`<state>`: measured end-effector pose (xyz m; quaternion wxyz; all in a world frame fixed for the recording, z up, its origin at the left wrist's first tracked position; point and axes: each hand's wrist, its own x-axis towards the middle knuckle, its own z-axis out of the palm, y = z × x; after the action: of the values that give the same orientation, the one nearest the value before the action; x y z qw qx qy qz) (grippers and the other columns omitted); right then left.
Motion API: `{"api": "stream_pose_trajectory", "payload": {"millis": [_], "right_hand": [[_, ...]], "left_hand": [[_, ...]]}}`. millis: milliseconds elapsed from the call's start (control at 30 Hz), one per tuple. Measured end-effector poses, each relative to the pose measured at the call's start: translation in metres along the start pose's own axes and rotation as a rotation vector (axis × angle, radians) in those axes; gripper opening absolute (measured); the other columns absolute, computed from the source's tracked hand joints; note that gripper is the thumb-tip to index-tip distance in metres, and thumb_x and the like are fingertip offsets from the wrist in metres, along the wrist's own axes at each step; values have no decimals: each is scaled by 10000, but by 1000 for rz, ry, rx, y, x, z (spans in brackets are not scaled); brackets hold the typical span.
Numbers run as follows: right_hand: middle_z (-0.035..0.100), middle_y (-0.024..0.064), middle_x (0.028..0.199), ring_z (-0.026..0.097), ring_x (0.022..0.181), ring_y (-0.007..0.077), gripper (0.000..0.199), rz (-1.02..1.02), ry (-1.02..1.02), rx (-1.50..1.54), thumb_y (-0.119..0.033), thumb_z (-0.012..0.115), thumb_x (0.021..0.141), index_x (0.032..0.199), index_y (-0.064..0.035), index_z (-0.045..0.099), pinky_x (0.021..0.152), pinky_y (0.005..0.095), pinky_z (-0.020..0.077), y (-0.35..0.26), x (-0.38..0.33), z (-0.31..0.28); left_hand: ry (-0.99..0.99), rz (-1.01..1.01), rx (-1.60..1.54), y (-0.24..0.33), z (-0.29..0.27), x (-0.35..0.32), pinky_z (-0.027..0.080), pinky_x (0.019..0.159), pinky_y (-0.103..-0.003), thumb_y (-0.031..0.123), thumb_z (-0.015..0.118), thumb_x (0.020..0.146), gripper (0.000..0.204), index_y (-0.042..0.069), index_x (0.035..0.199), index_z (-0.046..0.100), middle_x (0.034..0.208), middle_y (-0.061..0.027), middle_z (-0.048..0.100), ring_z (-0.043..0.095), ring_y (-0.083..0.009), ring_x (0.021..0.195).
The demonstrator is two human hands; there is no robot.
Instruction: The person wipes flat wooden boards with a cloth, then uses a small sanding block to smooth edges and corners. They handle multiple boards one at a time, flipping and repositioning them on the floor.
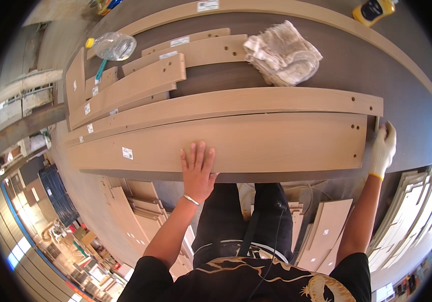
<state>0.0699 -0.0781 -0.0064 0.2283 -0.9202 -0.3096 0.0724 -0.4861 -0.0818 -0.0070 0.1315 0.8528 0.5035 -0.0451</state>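
My left hand [197, 171], bare and with a bracelet at the wrist, lies flat with fingers spread on a wide light-brown wooden board [276, 146]. This board has a white label near its left part and several dark holes at its right end. My right hand [384, 148], in a white knitted glove, is by the right end of the boards, its fingers curled closed. Whatever it may hold is hidden. A narrower board [276, 102] with holes lies along the wide board's far edge.
Several shorter labelled boards [211, 53] lie farther back on the dark tabletop [407, 100]. A crumpled whitish rag [284, 55], a clear bottle [115, 46] with a yellow cap and a yellow bottle [373, 11] sit there too. Stacked boards [324, 231] stand below the table's near edge.
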Motion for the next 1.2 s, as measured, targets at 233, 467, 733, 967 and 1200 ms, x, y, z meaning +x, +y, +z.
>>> {"api": "stream_pose_trajectory", "payload": {"millis": [233, 467, 733, 967, 1200], "right_hand": [[686, 190, 1295, 618, 1285, 422, 564, -893, -359, 40, -35, 672, 740, 1304, -38, 684, 1160, 569, 439, -107, -174, 17], [605, 242, 1430, 497, 1409, 449, 578, -741, -570, 55, -83, 697, 787, 1357, -18, 635, 1255, 588, 314, -168, -234, 56], [577, 220, 1501, 432, 1482, 436, 542, -613, -230, -168, -78, 606, 858, 1397, -27, 643, 1291, 602, 221, -144, -195, 45], [562, 176, 1550, 398, 1530, 401, 588, -593, -197, -203, -36, 569, 863, 1441, -106, 652, 1300, 599, 170, -165, -228, 53], [548, 177, 1565, 383, 1542, 385, 549, -777, -239, -311, -125, 563, 932, 1476, -63, 610, 1315, 549, 178, -153, -239, 71]], "left_hand": [[40, -5, -86, 7, 4, -23, 178, 1273, -673, 177, 759, 896, 822, 183, 1639, 407, 1731, -117, 328, 273, -375, 1606], [81, 107, -16, -6, 14, -45, 156, 1281, -667, 111, 673, 877, 774, 142, 1617, 448, 1720, -119, 361, 272, -393, 1607], [90, 22, -117, -38, 4, -55, 105, 1274, -700, 79, 652, 853, 808, 171, 1630, 448, 1735, -96, 342, 228, -431, 1614], [56, -197, -73, -82, -3, -79, 65, 1267, -715, 80, 662, 799, 924, 154, 1669, 361, 1753, -182, 259, 164, -504, 1610], [115, -382, 42, -165, -12, -107, 27, 1257, -721, 79, 666, 794, 986, 205, 1699, 294, 1767, -231, 170, 97, -507, 1622]]}}
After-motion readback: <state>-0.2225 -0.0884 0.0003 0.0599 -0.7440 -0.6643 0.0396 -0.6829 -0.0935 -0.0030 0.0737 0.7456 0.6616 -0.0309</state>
